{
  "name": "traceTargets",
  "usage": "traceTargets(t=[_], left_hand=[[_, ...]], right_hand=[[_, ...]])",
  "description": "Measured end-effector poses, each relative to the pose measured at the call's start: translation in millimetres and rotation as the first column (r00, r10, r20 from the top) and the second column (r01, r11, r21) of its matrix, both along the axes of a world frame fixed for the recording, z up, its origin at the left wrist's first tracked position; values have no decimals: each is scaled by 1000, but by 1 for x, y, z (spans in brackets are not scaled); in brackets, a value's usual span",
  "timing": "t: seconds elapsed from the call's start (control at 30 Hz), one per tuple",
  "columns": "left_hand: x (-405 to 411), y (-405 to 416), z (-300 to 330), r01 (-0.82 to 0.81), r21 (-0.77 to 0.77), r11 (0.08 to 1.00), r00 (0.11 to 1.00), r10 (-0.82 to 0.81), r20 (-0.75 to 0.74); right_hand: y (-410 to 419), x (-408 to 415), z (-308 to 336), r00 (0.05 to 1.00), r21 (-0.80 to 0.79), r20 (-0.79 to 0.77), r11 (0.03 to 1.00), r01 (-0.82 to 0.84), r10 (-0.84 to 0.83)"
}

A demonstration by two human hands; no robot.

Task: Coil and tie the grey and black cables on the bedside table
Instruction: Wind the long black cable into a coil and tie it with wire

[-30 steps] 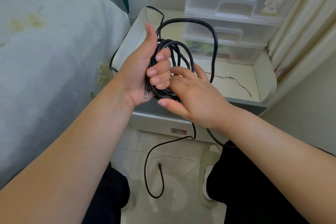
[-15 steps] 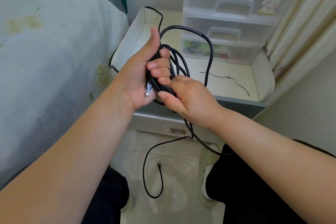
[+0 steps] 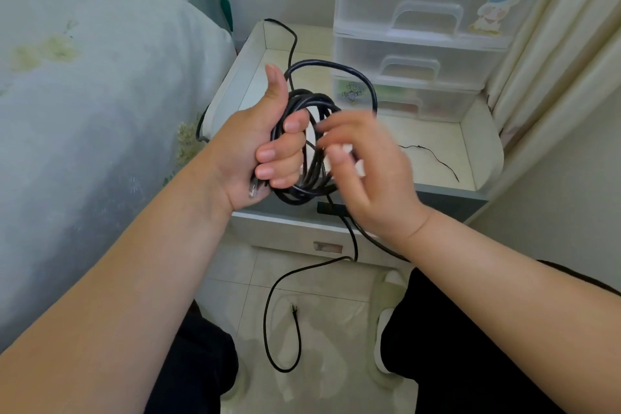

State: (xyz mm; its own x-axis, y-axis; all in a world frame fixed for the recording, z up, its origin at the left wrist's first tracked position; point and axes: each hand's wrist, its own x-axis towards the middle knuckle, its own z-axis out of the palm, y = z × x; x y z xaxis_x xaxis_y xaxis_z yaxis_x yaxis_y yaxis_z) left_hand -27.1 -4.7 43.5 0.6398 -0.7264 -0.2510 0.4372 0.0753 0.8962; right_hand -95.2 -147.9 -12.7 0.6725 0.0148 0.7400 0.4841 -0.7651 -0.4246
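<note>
Left grip (image 3: 268, 151) clamps the black cable (image 3: 309, 144) coil mid-frame above the table (image 3: 470, 131); right hand (image 3: 366, 171), blurred, fingers spread beside it. Loose tail hangs floorward, nearer the right hand.

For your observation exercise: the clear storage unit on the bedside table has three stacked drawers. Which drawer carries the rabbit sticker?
The top drawer: the rabbit sticker sits right of its handle. The middle drawer shows no picture, and the bottom drawer bears a line-drawn figure instead.

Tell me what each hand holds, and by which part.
Left hand grips the black cable by its coiled loops. Right hand is blurred; its hold cannot be told.
</note>
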Motion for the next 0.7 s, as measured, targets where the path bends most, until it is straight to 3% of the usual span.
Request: traceTargets(t=[0.07,0.1,0.13,0.2,0.27,0.3,0.37,0.43,0.53,0.63,0.7], left_hand=[[-1,1,-1,109,55,993,991,-112,70],[-3,0,-2,160,89,983,980,-169,105],[-6,-2,-3,205,125,971,965,-222,138],[-11,-5,-6,270,195,943,930,-308,201],[-15,-7,-9,290,237,927,907,-345,240],[-15,-7,-9,284,237,929,907,-341,246],[-14,-6,-8,246,207,947,928,-291,231],[-14,-7,-7,197,148,969,954,-224,198],[-18,-10,-7,131,54,990,980,-137,146],[-17,-8,-4,34,-61,998,998,-31,55],[-10,-5,2,-72,-183,981,997,71,-11]], right_hand=[[-8,5,12,978,108,171,989,103,-120],[-14,10,17,965,163,182,974,158,-187],[-19,14,23,957,202,148,955,218,-249],[-31,20,27,959,189,-72,940,285,-276],[-39,23,27,927,189,-345,957,221,-146],[-41,26,25,913,164,-390,966,200,-123],[-42,32,20,936,103,-319,977,188,-146],[-37,37,14,966,197,-238,969,148,-100],[-20,39,2,954,506,-291,857,93,69],[-12,42,-12,912,772,-318,629,89,261],[-4,39,-15,864,808,-366,578,111,346]])
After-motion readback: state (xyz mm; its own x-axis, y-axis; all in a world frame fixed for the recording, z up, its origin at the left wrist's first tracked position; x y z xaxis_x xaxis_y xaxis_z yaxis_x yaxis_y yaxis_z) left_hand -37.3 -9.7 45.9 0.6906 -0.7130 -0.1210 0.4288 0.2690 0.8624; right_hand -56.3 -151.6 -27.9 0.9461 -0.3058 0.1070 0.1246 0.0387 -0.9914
